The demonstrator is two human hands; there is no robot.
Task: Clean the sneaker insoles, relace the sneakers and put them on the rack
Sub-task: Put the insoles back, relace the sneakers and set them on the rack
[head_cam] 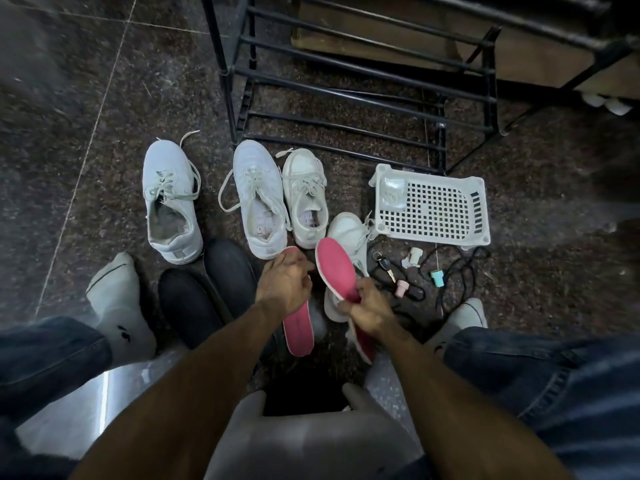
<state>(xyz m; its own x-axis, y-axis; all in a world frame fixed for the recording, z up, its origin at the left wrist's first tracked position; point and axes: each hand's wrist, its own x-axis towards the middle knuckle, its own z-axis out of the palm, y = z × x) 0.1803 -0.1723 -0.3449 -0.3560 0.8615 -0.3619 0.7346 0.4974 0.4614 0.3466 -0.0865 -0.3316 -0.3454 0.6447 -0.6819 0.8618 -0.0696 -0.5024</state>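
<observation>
So both pink insoles are out of the sneakers and in hand. The right hand (367, 311) is gripping the right insole (337, 270) at its near end together with a white cloth (334, 308), fingers curled round both, and the insole's long axis is running from that grip up and to the far left, toe end reaching just beside a white sneaker (349, 230) lying behind it. The left hand (285, 282) is sitting on the far end of the left insole (299, 332), fingers curled over its tip — whether it is truly pinching or only pressing, I cannot tell. That insole is running the opposite way, from the grip back toward the person. Three more sneakers (258, 199) are standing just beyond the hands, the black rack (346, 84) farther off. My read: wiping comes next, and the right hand is nearer to the cloth — the raised insole's pink face is tilting up and open to it.
</observation>
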